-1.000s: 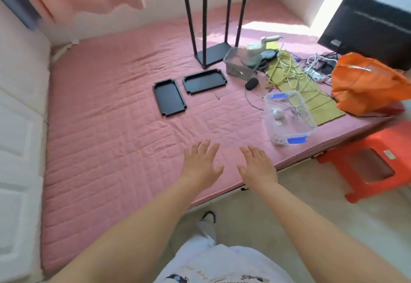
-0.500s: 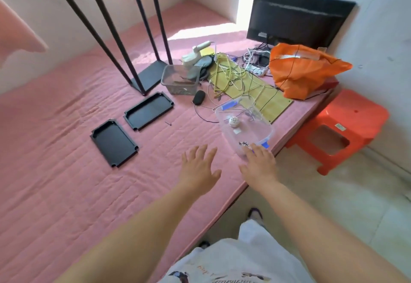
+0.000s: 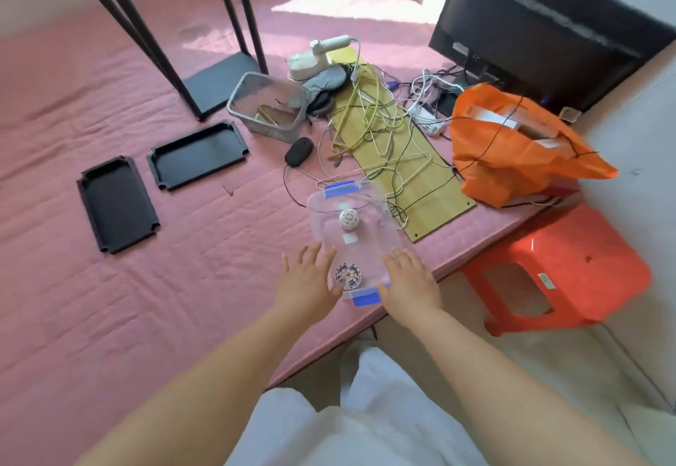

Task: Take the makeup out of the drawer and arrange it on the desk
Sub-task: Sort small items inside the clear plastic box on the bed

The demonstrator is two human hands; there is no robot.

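Both hands are out over the near end of a clear plastic box (image 3: 353, 231) with blue clasps. The left hand (image 3: 307, 280) lies with fingers spread and straight against the box's left side; the right hand (image 3: 411, 284) rests the same way at its right corner, fingers loose, neither one curled round anything. The box sits between them at the edge of the bed, lid on as far as I can tell.

The biggest thing here is the pink quilted mattress (image 3: 109, 301), which everything lies on. At its far right a black monitor (image 3: 541, 30) leans by the wall, and an orange plastic bag (image 3: 512, 151) slumps in front of it. An orange stool (image 3: 559, 268) stands on the floor just beside the bed. A bamboo board (image 3: 406, 158) lies under a tangle of cables, next to the box. Two black trays (image 3: 199, 154) lie flat to the left.

Inside the clear box are a small round white jar (image 3: 349, 217) and a patterned round compact (image 3: 348, 276), the compact between the hands. A grey mesh basket (image 3: 267, 107) holds a few thin sticks.
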